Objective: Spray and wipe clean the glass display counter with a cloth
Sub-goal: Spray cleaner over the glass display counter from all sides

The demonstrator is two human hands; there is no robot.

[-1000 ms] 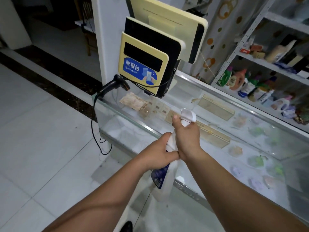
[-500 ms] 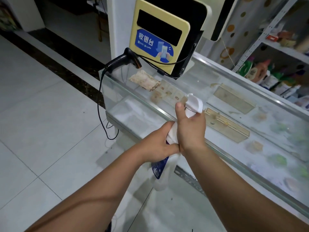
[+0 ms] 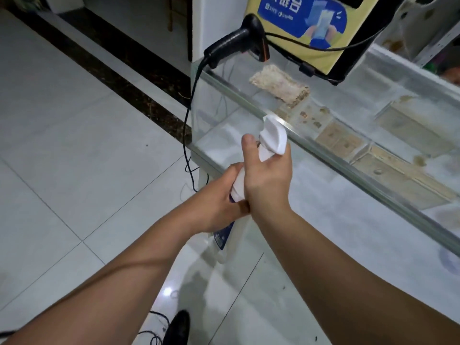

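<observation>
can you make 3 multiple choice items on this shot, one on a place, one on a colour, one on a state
1. Where is the barcode scanner?
A. on the floor
B. at the counter's far left corner, below the yellow terminal
C. in the left hand

2. What colour is the head of the spray bottle?
A. white
B. red
C. green

3. How is the spray bottle held?
A. standing alone on the glass
B. by one hand only
C. by both hands, in front of the glass display counter

Answers:
1 B, the black scanner sits at the corner of the glass beneath the yellow terminal.
2 A, the nozzle head above the fingers is plain white.
3 C, the right hand wraps the neck and the left hand grips the body just below.
</observation>
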